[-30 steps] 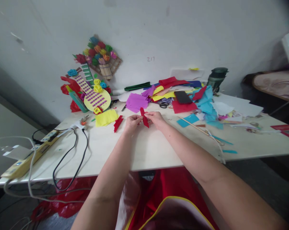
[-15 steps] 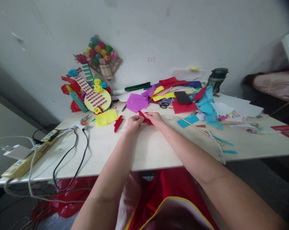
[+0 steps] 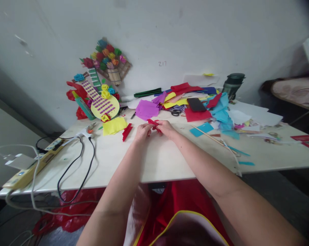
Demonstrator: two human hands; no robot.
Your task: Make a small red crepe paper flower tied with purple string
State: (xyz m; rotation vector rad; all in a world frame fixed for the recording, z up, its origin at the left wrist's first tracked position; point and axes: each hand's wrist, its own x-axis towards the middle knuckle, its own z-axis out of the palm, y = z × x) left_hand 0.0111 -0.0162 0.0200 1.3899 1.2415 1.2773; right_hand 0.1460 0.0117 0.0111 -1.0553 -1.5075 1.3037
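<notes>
Between my two hands, just above the white table, is a piece of red crepe paper (image 3: 152,122), folded or bunched up. My left hand (image 3: 144,131) pinches its left side, fingers closed. On its right side my right hand (image 3: 165,128) grips it with thumb and fingers; part of the paper is hidden behind the fingers. Left of my left hand lies a folded red paper strip (image 3: 127,132). Beyond it is a yellow paper sheet (image 3: 114,126). A purple paper sheet (image 3: 146,109) lies just past my hands.
At the back stand a guitar-shaped craft (image 3: 104,106) and a paper-flower bouquet (image 3: 109,58). Scissors (image 3: 176,112), a phone (image 3: 196,105) and coloured paper lie behind my hands. A wooden stick (image 3: 208,134) is at right, a dark bottle (image 3: 233,85) behind, a power strip (image 3: 39,163) at left.
The red paper between my hands is now folded smaller, with less of it showing below. My left fingers have curled around it more; both arms stay nearly in place.
</notes>
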